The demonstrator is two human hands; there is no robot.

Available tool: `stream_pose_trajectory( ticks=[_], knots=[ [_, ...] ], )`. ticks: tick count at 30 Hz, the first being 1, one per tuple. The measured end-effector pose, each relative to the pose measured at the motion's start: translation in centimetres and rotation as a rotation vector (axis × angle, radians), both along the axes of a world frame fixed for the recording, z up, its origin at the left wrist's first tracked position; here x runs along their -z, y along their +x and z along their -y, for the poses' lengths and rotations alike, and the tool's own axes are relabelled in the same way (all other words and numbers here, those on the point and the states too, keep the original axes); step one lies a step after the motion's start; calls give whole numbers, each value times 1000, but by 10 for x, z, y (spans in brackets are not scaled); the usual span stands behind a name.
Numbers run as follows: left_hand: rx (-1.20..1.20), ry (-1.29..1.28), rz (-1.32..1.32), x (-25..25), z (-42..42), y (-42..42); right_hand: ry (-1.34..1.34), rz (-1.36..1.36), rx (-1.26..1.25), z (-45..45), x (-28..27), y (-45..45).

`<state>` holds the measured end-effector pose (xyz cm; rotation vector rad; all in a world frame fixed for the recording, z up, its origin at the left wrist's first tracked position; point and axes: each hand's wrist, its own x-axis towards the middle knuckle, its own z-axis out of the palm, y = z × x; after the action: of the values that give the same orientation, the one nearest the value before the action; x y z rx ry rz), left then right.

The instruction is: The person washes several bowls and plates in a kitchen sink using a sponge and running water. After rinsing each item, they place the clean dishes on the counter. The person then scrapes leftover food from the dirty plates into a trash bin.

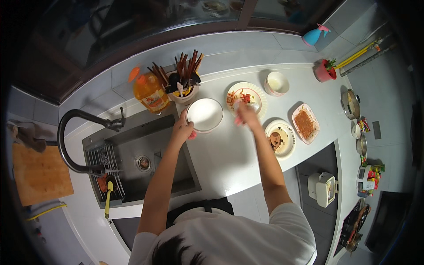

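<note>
My left hand (pixel 183 128) grips the side of a white bowl (pixel 205 114) with a dark rim, beside the sink's right edge. Over a ridged pale plate (pixel 257 92) with red food scraps, my right hand (pixel 245 114) is blurred; something whitish and crumpled, perhaps tissue or plastic, shows at its fingers. A round plate (pixel 289 149) with a cartoon animal print and dark bits lies below and right of that hand. Further right is a rectangular dish (pixel 310 137) with reddish-brown sauce. A small bowl (pixel 277 83) stands behind them.
At left, a steel sink (pixel 132 135) holds a wire rack (pixel 114 159) under a black faucet (pixel 63 142). An orange soap bottle (pixel 152 97) and a chopstick holder (pixel 187 98) stand behind it. A wooden cutting board (pixel 43 175) is far left, a red plant pot (pixel 324 72) back right.
</note>
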<state>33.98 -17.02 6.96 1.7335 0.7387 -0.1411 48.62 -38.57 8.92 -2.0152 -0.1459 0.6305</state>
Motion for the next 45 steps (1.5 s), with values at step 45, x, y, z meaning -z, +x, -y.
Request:
stream_pose_trajectory(
  ticks=[45],
  knots=[
    [-378,-1044,374,40,-59,-311,108,-259,-684,-174,14,-261]
  ],
)
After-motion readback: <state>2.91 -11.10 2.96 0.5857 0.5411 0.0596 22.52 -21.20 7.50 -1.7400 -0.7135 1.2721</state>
